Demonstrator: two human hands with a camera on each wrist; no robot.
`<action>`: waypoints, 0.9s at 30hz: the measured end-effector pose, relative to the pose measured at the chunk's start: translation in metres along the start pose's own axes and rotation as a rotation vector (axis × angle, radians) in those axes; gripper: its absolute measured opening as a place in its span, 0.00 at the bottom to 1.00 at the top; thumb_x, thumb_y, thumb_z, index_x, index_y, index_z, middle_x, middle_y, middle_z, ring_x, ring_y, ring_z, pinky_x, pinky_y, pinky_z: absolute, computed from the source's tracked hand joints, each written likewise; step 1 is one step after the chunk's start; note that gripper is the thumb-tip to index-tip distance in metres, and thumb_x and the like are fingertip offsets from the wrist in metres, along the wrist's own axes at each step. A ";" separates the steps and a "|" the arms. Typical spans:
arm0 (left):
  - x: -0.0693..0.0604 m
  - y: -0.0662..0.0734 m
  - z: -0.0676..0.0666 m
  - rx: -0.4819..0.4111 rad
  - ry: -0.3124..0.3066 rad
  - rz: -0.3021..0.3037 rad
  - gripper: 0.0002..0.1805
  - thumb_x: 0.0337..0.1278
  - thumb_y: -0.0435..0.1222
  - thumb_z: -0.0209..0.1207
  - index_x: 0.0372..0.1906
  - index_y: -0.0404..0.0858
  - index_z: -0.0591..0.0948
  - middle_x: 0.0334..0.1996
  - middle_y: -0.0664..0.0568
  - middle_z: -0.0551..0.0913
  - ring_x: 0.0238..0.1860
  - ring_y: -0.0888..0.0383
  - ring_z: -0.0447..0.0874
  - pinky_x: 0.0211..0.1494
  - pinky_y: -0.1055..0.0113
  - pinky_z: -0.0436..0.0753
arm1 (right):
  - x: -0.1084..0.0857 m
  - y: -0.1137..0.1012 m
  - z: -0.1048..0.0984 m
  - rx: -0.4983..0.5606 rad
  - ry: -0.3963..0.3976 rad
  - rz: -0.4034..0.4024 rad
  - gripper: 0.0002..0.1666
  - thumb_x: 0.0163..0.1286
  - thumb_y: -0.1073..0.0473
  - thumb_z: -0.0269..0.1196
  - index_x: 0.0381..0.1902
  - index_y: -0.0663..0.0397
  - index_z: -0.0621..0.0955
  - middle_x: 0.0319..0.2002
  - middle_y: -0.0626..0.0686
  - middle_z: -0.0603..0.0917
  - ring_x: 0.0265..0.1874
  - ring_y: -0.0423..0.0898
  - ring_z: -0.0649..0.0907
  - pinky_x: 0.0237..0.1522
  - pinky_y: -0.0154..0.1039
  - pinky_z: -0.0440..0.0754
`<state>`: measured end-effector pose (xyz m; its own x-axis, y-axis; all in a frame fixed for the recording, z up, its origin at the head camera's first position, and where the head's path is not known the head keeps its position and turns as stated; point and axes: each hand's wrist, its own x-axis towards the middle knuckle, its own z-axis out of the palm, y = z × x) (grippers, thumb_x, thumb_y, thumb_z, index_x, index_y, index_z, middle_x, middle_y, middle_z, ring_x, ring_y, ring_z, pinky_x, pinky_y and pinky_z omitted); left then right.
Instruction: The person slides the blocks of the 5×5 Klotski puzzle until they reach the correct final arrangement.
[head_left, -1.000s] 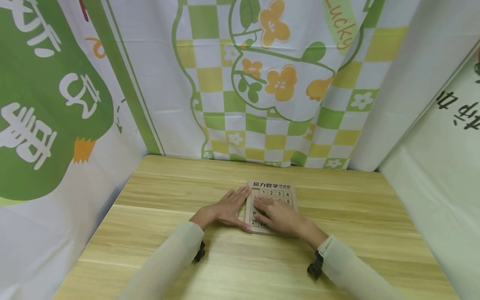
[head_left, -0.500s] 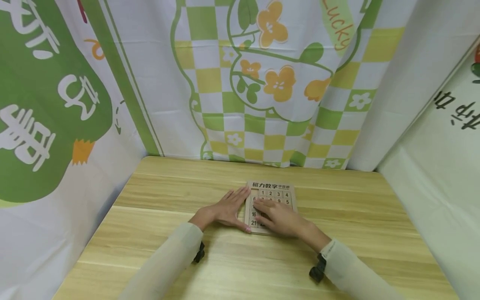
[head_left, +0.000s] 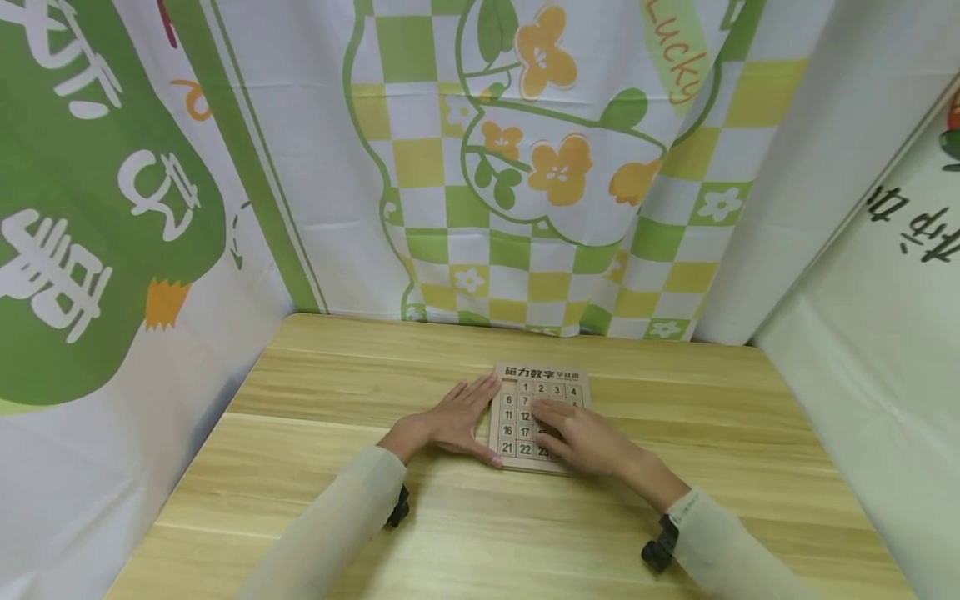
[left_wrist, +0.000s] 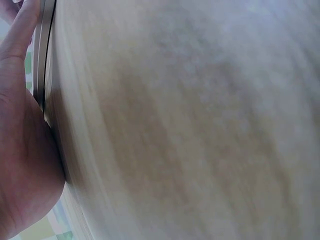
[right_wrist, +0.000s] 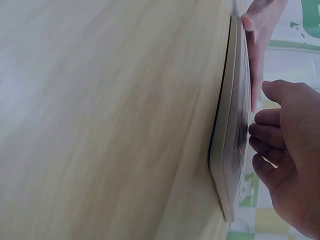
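A square wooden number sliding puzzle (head_left: 540, 374) lies flat on the table, with numbered tiles in rows. The slot at its top left corner (head_left: 509, 387) holds no tile. My left hand (head_left: 456, 419) rests against the puzzle's left edge, fingers straight and thumb spread to the lower left corner. Over the right part of the tiles is my right hand (head_left: 588, 437), its fingers slightly bent and covering several numbers. In the right wrist view, the right hand's fingertips (right_wrist: 254, 131) touch or nearly touch the puzzle's face. The left wrist view shows the left palm (left_wrist: 27, 160) beside the puzzle's edge.
The wood-grain table (head_left: 337, 367) extends around the puzzle on all sides. A printed green, yellow and white curtain (head_left: 525, 275) hangs along the back edge. White printed cloths stand at the left (head_left: 225, 333) and right (head_left: 862, 333).
My right hand has slid a little to the right over the tiles, uncovering numbers such as 7, 11, 12 and 17. The left hand and the puzzle have stayed in place.
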<state>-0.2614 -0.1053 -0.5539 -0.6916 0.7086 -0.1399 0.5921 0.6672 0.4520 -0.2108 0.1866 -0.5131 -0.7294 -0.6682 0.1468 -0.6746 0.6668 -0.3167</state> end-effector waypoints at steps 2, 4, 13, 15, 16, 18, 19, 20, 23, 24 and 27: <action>0.002 -0.003 0.004 0.007 -0.001 -0.004 0.80 0.44 0.81 0.62 0.87 0.39 0.34 0.87 0.46 0.29 0.87 0.50 0.27 0.87 0.48 0.30 | -0.004 0.004 -0.002 -0.001 0.013 0.010 0.31 0.80 0.51 0.63 0.73 0.64 0.76 0.72 0.66 0.76 0.72 0.64 0.76 0.74 0.62 0.73; 0.004 -0.008 0.008 0.009 0.003 -0.003 0.80 0.44 0.81 0.61 0.87 0.41 0.33 0.87 0.48 0.28 0.87 0.51 0.26 0.86 0.50 0.29 | -0.008 0.007 -0.005 0.002 0.031 0.017 0.31 0.80 0.52 0.64 0.72 0.65 0.77 0.72 0.66 0.77 0.71 0.65 0.77 0.73 0.62 0.74; 0.006 -0.009 0.008 0.006 0.002 -0.009 0.79 0.46 0.76 0.66 0.86 0.43 0.32 0.86 0.51 0.27 0.86 0.54 0.24 0.86 0.51 0.27 | -0.019 0.027 -0.015 -0.013 0.055 0.064 0.32 0.78 0.54 0.66 0.72 0.67 0.76 0.71 0.69 0.77 0.69 0.67 0.78 0.72 0.63 0.74; 0.006 -0.008 0.008 0.014 0.001 -0.011 0.79 0.46 0.77 0.65 0.87 0.42 0.32 0.87 0.49 0.28 0.86 0.53 0.25 0.86 0.51 0.28 | -0.020 0.032 -0.017 -0.024 0.058 0.071 0.32 0.78 0.54 0.66 0.72 0.68 0.76 0.70 0.69 0.77 0.69 0.67 0.78 0.72 0.63 0.74; 0.004 -0.006 0.006 0.018 -0.002 -0.011 0.78 0.47 0.77 0.65 0.87 0.41 0.33 0.87 0.48 0.28 0.87 0.52 0.26 0.86 0.50 0.28 | -0.021 0.034 -0.017 -0.028 0.059 0.074 0.32 0.78 0.54 0.66 0.72 0.68 0.76 0.70 0.69 0.77 0.69 0.67 0.78 0.72 0.63 0.74; 0.002 -0.002 0.002 0.021 -0.007 -0.011 0.78 0.48 0.77 0.65 0.87 0.39 0.34 0.87 0.46 0.30 0.87 0.49 0.27 0.87 0.49 0.30 | -0.022 0.040 -0.018 -0.040 0.064 0.073 0.33 0.78 0.54 0.66 0.71 0.69 0.76 0.70 0.69 0.77 0.68 0.67 0.79 0.72 0.63 0.75; 0.001 -0.001 0.001 0.023 -0.004 -0.007 0.78 0.48 0.77 0.64 0.87 0.39 0.35 0.87 0.45 0.31 0.87 0.48 0.29 0.87 0.47 0.31 | -0.023 0.042 -0.018 -0.045 0.065 0.074 0.33 0.78 0.54 0.66 0.71 0.69 0.76 0.70 0.69 0.77 0.68 0.67 0.79 0.72 0.63 0.75; 0.000 0.001 -0.001 0.022 0.000 -0.002 0.78 0.47 0.78 0.64 0.87 0.38 0.36 0.87 0.44 0.32 0.87 0.47 0.30 0.87 0.46 0.32 | -0.023 0.044 -0.018 -0.048 0.067 0.077 0.33 0.78 0.53 0.66 0.71 0.69 0.76 0.70 0.69 0.77 0.68 0.67 0.79 0.72 0.63 0.74; 0.000 0.001 0.000 0.023 0.006 0.002 0.79 0.46 0.79 0.63 0.87 0.38 0.36 0.87 0.44 0.32 0.87 0.47 0.30 0.87 0.46 0.33 | -0.024 0.047 -0.018 -0.056 0.065 0.088 0.33 0.78 0.52 0.66 0.71 0.68 0.76 0.70 0.68 0.77 0.68 0.67 0.79 0.72 0.64 0.75; 0.001 -0.001 0.001 0.021 0.008 0.001 0.79 0.45 0.80 0.63 0.87 0.39 0.35 0.87 0.45 0.32 0.87 0.48 0.29 0.87 0.47 0.32 | -0.025 0.048 -0.017 -0.059 0.064 0.091 0.33 0.78 0.52 0.66 0.71 0.68 0.76 0.70 0.68 0.77 0.68 0.67 0.79 0.72 0.63 0.75; 0.003 -0.004 0.005 0.006 0.011 0.000 0.80 0.44 0.80 0.63 0.87 0.40 0.34 0.87 0.47 0.30 0.87 0.50 0.28 0.87 0.48 0.31 | -0.025 0.048 -0.016 -0.061 0.063 0.092 0.33 0.78 0.52 0.66 0.71 0.69 0.77 0.70 0.69 0.78 0.68 0.67 0.79 0.72 0.63 0.75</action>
<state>-0.2642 -0.1051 -0.5604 -0.6959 0.7063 -0.1298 0.5950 0.6683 0.4465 -0.2271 0.2408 -0.5165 -0.7930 -0.5825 0.1784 -0.6086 0.7445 -0.2743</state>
